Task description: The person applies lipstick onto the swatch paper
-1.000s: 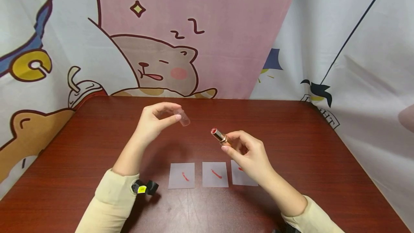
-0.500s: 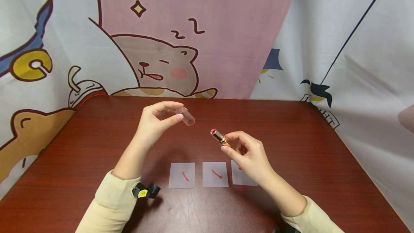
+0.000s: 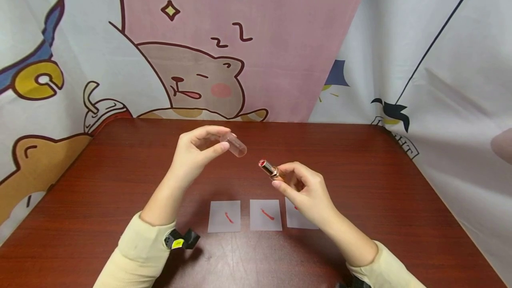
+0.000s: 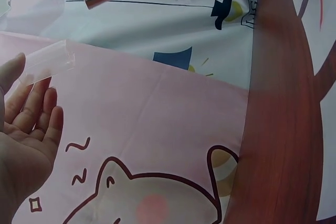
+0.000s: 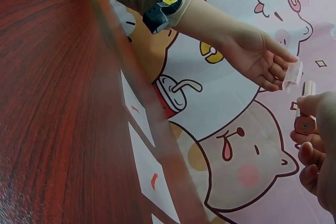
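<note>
Between thumb and fingers my left hand [image 3: 197, 151] pinches a clear lipstick cap [image 3: 236, 146], held tilted above the table; the left wrist view shows the same see-through cap [image 4: 50, 62]. My right hand [image 3: 308, 190] grips a gold lipstick [image 3: 270, 170] by its base, its red tip pointing up and left toward the cap. A short space separates cap and lipstick. Below them on the table lie three white paper squares: a left paper [image 3: 216, 223], a middle paper [image 3: 258, 223] and a right paper [image 3: 298, 220]. Each bears a red mark; my right hand partly covers the right one.
The brown wooden table [image 3: 100, 199] stretches out on both sides. A printed cloth [image 3: 280, 57] with cartoon animals hangs behind it and along the sides. A black wrist camera [image 3: 182, 239] sits on my left sleeve.
The clear cap has moved slightly right and tilted further, toward the lipstick. My left hand has shifted a little right with it. My right hand and the lipstick have barely moved.
</note>
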A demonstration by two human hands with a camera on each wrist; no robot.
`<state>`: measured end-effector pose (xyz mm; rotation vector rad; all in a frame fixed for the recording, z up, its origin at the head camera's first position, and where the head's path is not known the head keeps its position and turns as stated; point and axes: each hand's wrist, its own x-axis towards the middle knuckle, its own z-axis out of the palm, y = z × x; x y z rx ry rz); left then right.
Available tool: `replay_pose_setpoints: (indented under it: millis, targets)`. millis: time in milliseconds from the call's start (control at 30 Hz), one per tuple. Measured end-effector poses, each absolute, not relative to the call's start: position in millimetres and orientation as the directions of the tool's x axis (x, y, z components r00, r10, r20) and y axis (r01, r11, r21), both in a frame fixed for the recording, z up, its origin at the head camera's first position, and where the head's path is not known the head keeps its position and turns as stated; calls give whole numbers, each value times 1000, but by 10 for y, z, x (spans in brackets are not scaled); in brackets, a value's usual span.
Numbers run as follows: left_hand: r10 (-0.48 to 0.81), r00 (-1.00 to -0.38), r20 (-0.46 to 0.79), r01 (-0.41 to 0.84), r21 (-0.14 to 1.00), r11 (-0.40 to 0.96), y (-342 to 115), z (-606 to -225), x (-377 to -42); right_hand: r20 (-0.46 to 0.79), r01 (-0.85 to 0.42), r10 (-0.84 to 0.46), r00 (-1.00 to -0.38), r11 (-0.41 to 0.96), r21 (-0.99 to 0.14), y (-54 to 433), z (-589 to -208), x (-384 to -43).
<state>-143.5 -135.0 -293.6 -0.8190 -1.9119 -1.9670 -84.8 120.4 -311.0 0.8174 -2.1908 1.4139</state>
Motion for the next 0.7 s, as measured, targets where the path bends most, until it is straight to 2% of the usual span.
replay_pose_setpoints:
  millis: [400,700]
  targets:
    - [185,-812,554,523,830,-193,-1277,-2913,-1365,609,-661,-257,-750,315,-681,1192,-3096,-831]
    - [225,-796,563,522,825,-215,-1212,-2935,-1341,598,-651,-258,-759,320,-688,1183,-3062,-816]
